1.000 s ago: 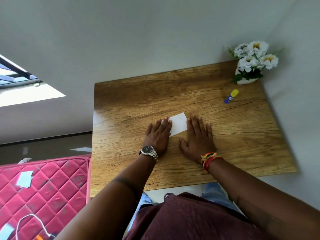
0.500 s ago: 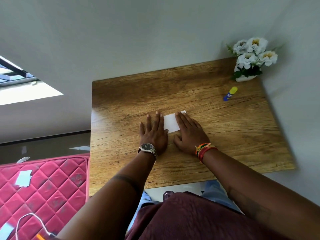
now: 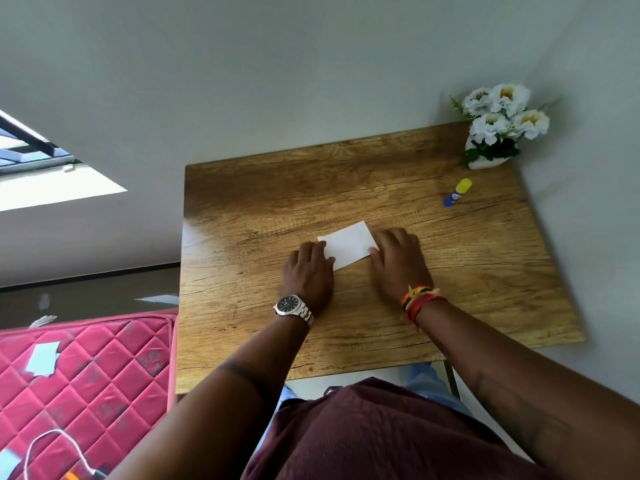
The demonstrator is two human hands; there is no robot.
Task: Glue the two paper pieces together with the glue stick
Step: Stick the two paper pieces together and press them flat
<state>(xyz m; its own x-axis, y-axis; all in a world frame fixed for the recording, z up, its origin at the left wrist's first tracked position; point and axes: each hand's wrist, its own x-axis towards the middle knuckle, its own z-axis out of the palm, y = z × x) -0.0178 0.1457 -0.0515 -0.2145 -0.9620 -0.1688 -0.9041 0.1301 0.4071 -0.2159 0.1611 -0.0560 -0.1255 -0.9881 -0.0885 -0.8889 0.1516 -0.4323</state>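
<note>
Paper (image 3: 348,247): one white rectangle seen, lay flat mid-table, tilted, plain, unmarked; could not tell if second piece lay under it. One glue stick (image 3: 458,192), blue body, yellow cap, lay on its side well apart, near one pot of white flowers (image 3: 498,124). Two hands: left hand (image 3: 308,273) at paper's left edge, right hand (image 3: 398,259) at right edge, fingers bent down onto edges; whether pinching or pressing, could not tell. Wooden table (image 3: 242,209)

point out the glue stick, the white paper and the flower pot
glue stick (image 3: 457,192), head view, on the blue body below the yellow cap
white paper (image 3: 349,244), head view, on the middle of the sheet
flower pot (image 3: 483,163), head view, on the white base
</note>
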